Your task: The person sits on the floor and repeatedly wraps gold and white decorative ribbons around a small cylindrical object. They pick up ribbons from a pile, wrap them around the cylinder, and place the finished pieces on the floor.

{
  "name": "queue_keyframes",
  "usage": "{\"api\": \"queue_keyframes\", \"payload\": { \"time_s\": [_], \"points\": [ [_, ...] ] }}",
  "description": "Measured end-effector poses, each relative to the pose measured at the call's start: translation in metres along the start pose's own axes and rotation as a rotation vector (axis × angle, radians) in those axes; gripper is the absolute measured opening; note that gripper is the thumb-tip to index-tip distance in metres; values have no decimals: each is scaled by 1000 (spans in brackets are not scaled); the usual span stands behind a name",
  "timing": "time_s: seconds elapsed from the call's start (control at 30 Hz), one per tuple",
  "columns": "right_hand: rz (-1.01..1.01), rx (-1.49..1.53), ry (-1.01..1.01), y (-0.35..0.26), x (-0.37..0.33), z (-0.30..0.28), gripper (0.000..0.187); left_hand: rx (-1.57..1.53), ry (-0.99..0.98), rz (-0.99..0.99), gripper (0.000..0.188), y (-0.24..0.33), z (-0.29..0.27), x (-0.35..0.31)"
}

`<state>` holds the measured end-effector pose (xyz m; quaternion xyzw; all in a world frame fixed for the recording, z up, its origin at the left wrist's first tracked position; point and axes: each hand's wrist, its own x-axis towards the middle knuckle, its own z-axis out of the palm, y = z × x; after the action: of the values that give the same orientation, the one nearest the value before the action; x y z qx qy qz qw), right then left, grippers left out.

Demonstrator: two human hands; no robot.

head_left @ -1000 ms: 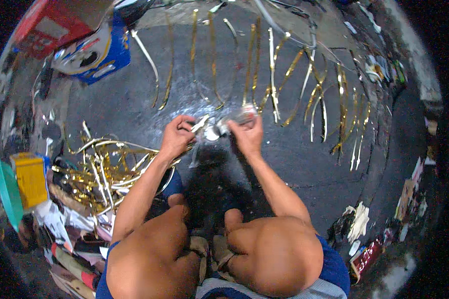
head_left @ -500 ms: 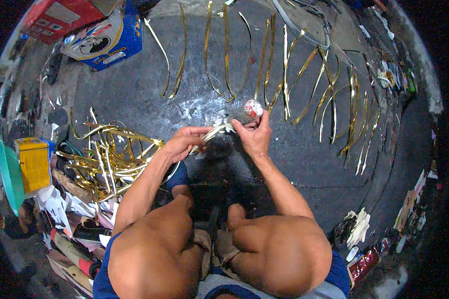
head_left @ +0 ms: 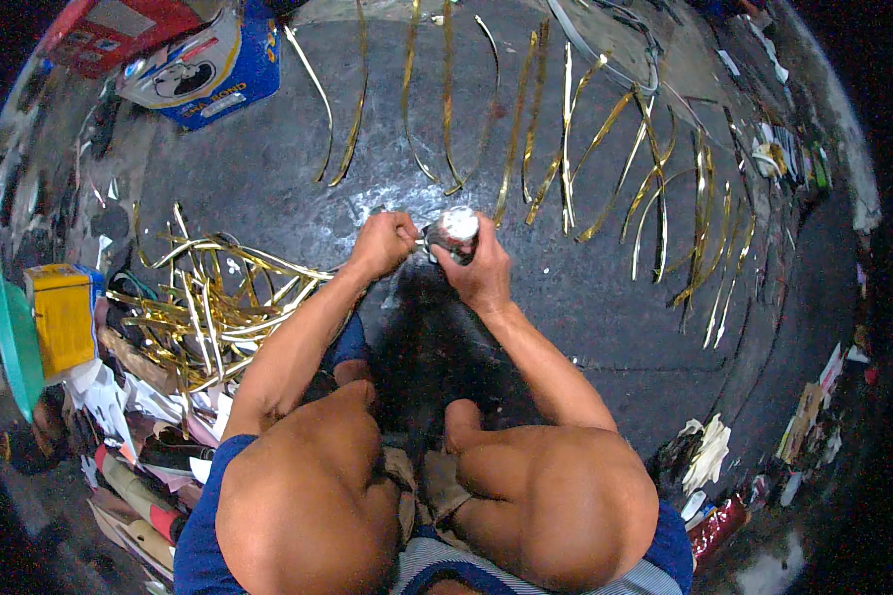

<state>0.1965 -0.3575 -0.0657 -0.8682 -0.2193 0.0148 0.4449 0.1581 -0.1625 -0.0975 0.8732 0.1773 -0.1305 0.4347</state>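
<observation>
My right hand [head_left: 478, 270] is wrapped round a small can [head_left: 456, 226], whose shiny silver end faces up; red and white showed on it earlier. Close to its left side, my left hand [head_left: 387, 245] is closed in a pinch. A short pale tip shows between those fingers and the can, too small to name for certain. Beside my left forearm lies a tangled heap of shiny gold strips [head_left: 208, 307]. More gold strips [head_left: 511, 129] lie spread out one by one across the dark floor mat ahead of both hands.
A blue and white box [head_left: 208, 74] and a red box [head_left: 109, 35] stand at the far left. Nearer on the left are a yellow tin [head_left: 62, 319] and a green disc-shaped thing [head_left: 18, 342]. Paper scraps [head_left: 99, 397] lie by my left knee, and a crumpled pale cloth or paper [head_left: 706, 451] at the right.
Both hands have moved left and closer together. The can has tipped so that its silver end shows. The pale strips that stretched between my hands are now mostly out of sight.
</observation>
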Motion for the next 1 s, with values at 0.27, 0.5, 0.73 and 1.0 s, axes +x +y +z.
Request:
{"api": "queue_keyframes", "payload": {
  "time_s": [0.27, 0.5, 0.73, 1.0],
  "points": [
    [-68, 99, -165, -13, -1, -4, 61, -302, 142, 477, 67, 26, -5, -34],
    [486, 232, -152, 38, 9, 13, 35, -131, 215, 587, 51, 17, 4, -30],
    [844, 604, -141, 53, 30, 31, 30, -142, 188, 580, 51, 16, 5, -25],
    [814, 1287, -110, -27, 34, -91, 15, -187, 233, 612, 43, 20, -3, -33]
  ]
}}
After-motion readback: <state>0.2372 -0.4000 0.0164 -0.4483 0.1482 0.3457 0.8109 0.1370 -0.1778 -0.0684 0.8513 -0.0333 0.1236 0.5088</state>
